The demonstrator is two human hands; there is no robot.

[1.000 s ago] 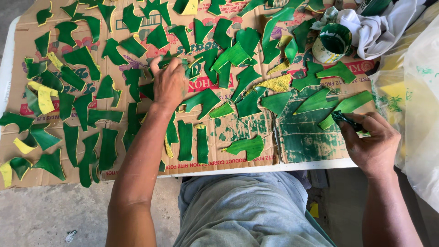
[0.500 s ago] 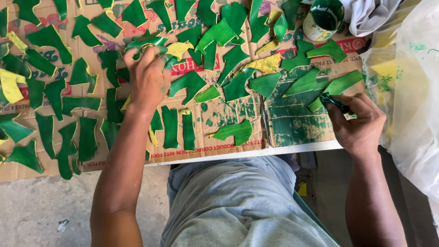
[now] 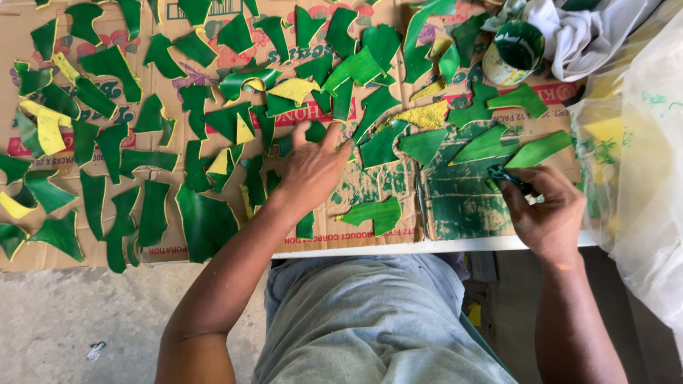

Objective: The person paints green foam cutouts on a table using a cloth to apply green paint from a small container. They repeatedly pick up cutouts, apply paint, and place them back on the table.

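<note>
My left hand [image 3: 311, 171] lies flat and open on the cardboard sheet [image 3: 370, 188], fingers spread, fingertips touching the green cut pieces [image 3: 377, 146] just above it; it grips nothing. Taking the paint cup [image 3: 514, 51] as my landmark, this hand sits well down and to the left of it. My right hand [image 3: 544, 210] is below the cup and slightly right, closed around a small paint-stained brush [image 3: 506, 178] whose tip rests on the green-smeared patch of cardboard [image 3: 459, 195]. Freshly green pieces lie between that patch and the cup; yellow unpainted-side pieces [image 3: 425, 115] lie left of it. I judge that I'm between pieces: the left hand is choosing the next one while the brush waits. The next move calls for pinching one piece without smudging its neighbours and sliding it onto the smeared patch under the brush.
</note>
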